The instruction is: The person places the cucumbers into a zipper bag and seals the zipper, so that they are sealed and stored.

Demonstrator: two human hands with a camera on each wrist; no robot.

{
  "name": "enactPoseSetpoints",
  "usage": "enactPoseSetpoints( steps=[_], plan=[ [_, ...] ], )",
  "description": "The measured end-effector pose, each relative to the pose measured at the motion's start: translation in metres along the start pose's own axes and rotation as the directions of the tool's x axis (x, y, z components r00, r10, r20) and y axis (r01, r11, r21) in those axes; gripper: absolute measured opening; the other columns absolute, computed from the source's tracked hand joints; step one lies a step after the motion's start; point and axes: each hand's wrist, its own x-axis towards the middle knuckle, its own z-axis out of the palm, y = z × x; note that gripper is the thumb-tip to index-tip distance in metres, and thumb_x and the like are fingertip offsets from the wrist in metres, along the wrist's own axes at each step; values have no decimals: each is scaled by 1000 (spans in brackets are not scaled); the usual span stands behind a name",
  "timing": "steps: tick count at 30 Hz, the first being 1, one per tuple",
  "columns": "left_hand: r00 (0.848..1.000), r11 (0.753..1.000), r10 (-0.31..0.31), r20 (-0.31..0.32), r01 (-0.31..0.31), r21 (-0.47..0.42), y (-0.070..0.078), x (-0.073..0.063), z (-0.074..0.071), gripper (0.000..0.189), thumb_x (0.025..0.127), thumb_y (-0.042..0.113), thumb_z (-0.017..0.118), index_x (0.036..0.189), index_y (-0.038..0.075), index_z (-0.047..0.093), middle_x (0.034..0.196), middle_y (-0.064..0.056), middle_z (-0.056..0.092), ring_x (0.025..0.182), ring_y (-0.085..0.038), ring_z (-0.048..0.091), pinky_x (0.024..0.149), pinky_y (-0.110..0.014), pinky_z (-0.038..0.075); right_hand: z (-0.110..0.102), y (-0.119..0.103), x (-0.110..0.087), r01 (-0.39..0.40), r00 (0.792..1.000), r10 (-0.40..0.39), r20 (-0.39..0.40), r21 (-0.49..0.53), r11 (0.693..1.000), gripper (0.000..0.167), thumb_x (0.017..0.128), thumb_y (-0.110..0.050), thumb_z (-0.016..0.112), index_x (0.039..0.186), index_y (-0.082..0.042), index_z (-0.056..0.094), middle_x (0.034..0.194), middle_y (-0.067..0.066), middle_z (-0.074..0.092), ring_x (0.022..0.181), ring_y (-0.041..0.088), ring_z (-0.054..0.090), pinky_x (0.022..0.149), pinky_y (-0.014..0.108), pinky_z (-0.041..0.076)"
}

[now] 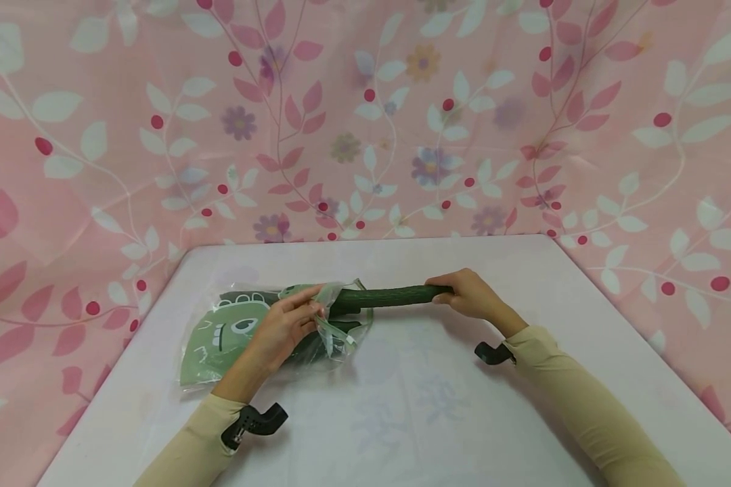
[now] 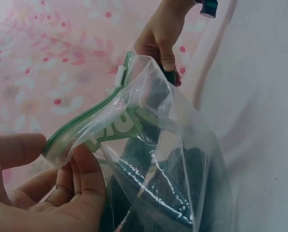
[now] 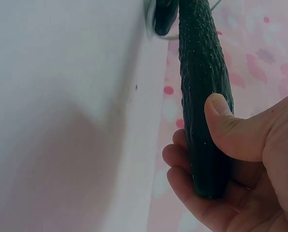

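A long dark green cucumber (image 1: 396, 296) lies partly inside a clear zip bag (image 1: 219, 348) printed with a green cartoon face. My right hand (image 1: 472, 294) grips its outer end; in the right wrist view the thumb presses on top of the bumpy cucumber (image 3: 204, 72) and the fingers curl beneath. The left hand (image 1: 286, 325) pinches the edge of the bag's mouth between thumb and fingers. In the left wrist view a green zip strip (image 2: 81, 118) with a white slider (image 2: 120, 76) runs along that edge. More dark green cucumbers (image 2: 182, 179) show through the plastic, their number unclear.
The bag lies on a table (image 1: 414, 419) under a white cloth. Behind it hangs a pink curtain (image 1: 365, 122) with leaves and flowers. A black wrist mount (image 1: 252, 423) sits on the left sleeve and another mount (image 1: 493, 353) on the right.
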Motion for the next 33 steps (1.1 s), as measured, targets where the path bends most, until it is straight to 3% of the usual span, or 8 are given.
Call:
enactPoseSetpoints(
  steps=[6,13,20,33],
  plan=[
    [1000,1000,3,10,-3,4,-1,0,0,53,109,9,54,157,-5,38,105,-7,61,95,-17,60,83,-30,51,17,-10,16,-29,1000,30,-5,50,998,33,92,-8,78,124,-1,76,106,8,76,76,16,57,73,38,44],
    [1000,1000,-3,14,3,-6,0,0,0,54,109,8,54,158,-4,36,106,-7,61,95,-17,60,83,-30,51,33,-19,33,-8,1000,9,-11,65,998,30,93,-9,78,122,-2,77,96,4,75,68,13,50,69,35,42],
    [1000,1000,-6,7,6,2,0,-1,0,54,109,10,55,158,-3,37,106,-7,60,96,-17,60,83,-30,51,42,-27,45,34,999,-32,-35,57,998,27,92,-9,79,118,-3,78,92,3,75,67,13,49,70,35,42],
    [1000,1000,-16,7,16,-8,0,-1,0,55,108,9,56,158,-4,37,106,-7,61,98,-18,60,84,-29,50,61,-48,67,27,999,-25,-42,57,998,22,92,-12,78,114,-6,79,92,1,73,74,15,54,73,35,45]
  ],
)
